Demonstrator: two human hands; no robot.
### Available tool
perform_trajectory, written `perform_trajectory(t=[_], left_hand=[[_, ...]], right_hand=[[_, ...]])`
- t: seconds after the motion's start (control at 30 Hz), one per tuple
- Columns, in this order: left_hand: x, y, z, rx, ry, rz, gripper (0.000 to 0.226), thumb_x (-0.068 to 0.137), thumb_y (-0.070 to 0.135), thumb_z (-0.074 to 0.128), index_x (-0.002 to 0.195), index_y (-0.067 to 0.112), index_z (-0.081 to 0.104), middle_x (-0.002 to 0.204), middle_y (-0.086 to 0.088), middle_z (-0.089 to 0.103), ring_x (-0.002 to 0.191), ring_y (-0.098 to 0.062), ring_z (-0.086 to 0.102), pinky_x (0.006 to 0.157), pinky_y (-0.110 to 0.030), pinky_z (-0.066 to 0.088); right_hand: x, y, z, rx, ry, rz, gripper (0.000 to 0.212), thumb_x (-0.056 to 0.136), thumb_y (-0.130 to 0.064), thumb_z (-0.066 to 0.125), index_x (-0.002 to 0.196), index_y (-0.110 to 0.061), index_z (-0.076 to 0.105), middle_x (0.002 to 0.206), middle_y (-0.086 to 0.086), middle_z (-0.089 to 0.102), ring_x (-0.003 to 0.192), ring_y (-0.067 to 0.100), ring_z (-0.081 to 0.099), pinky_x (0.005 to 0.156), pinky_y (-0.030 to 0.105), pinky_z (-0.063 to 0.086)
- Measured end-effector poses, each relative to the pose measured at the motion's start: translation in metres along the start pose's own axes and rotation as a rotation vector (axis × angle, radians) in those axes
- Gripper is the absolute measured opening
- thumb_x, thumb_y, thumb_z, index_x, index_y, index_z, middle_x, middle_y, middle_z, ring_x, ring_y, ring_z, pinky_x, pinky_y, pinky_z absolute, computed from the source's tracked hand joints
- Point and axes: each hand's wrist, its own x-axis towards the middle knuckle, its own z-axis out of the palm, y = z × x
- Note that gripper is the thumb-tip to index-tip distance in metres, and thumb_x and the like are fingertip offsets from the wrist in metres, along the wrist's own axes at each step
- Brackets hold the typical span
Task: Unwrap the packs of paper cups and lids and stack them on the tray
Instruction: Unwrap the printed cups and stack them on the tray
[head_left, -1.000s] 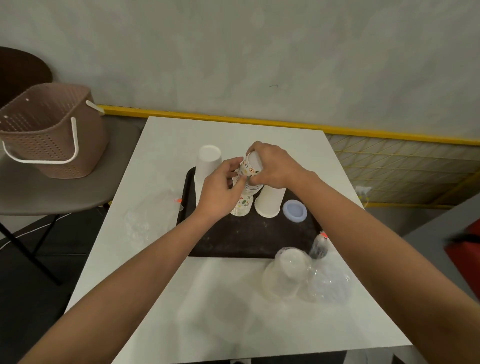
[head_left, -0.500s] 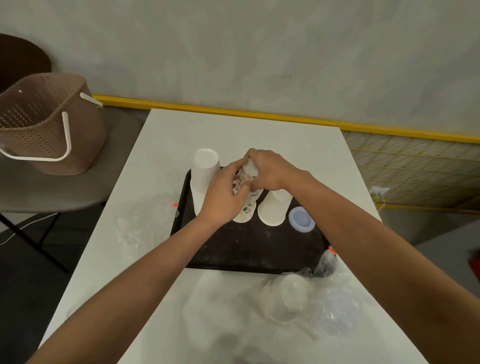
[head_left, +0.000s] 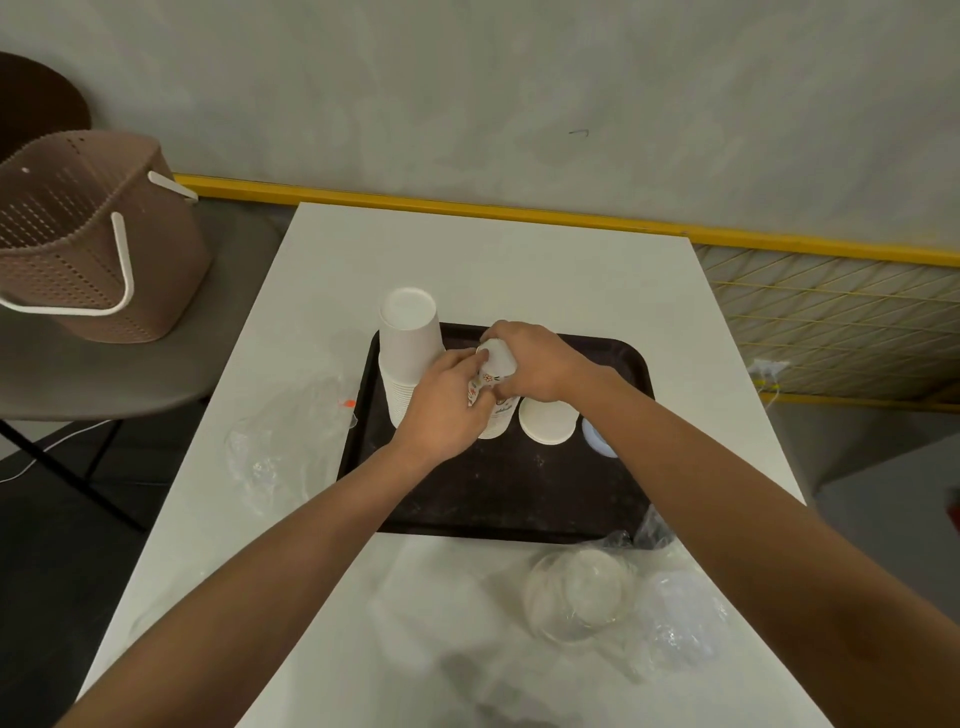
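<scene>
Now printed cups (head_left: 497, 364) sit lower on tray (head_left: 519, 493) than moment ago; I keep left hand (head_left: 447, 408), right hand (head_left: 540, 364) clamped round them; stacking progressing.

- The tray (head_left: 509, 493) lies on the desk (head_left: 519, 260), near its middle.
- Along the tray's back stand, from left to right, a tall stack (head_left: 408, 343), a middle stack (head_left: 498, 410), a low stack (head_left: 548, 421) and a lid (head_left: 597, 441), the last partly behind the right arm.
- The left hand (head_left: 447, 410) holds the middle stack's left side; the right hand (head_left: 535, 364) grips its top.
- Loose wrap (head_left: 291, 441) lies on the desk left of the tray.
- A pack (head_left: 582, 592) lies before the tray, to the right.
- A basket (head_left: 78, 244) sits on a chair (head_left: 104, 374) left of the desk.
</scene>
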Motion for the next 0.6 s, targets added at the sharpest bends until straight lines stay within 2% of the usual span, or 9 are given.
perform_trajectory(t=[0.13,0.4,0.6], left_hand=[[0.0015,-0.0002,0.0015,0.022,0.009,0.003,0.049,0.09,0.014,0.056,0.138,0.005,0.046,0.136,-0.012,0.048,0.122,-0.024,0.049,0.105,-0.035,0.04],[0.0015,-0.0012,0.0039,0.042,0.012,0.005,0.05,0.091,0.017,0.056,0.138,0.007,0.045,0.137,-0.01,0.047,0.122,-0.023,0.049,0.103,-0.029,0.038],[-0.0005,-0.0013,0.005,0.041,0.019,0.006,0.049,0.091,0.019,0.057,0.138,0.008,0.046,0.136,-0.01,0.049,0.119,-0.024,0.052,0.103,-0.031,0.04]], right_hand=[[-0.0011,0.0,0.0015,0.006,0.013,-0.007,0.068,0.076,-0.02,0.076,0.135,-0.014,0.044,0.131,0.008,0.052,0.117,0.024,0.049,0.097,0.034,0.04],[-0.0026,0.0011,0.0049,0.007,0.038,-0.003,0.069,0.076,-0.022,0.075,0.136,-0.013,0.044,0.132,0.008,0.052,0.118,0.024,0.049,0.098,0.034,0.039],[-0.0028,0.0029,0.0089,0.013,0.055,0.002,0.065,0.073,-0.022,0.077,0.131,-0.014,0.048,0.126,0.007,0.056,0.113,0.024,0.052,0.095,0.035,0.043]])
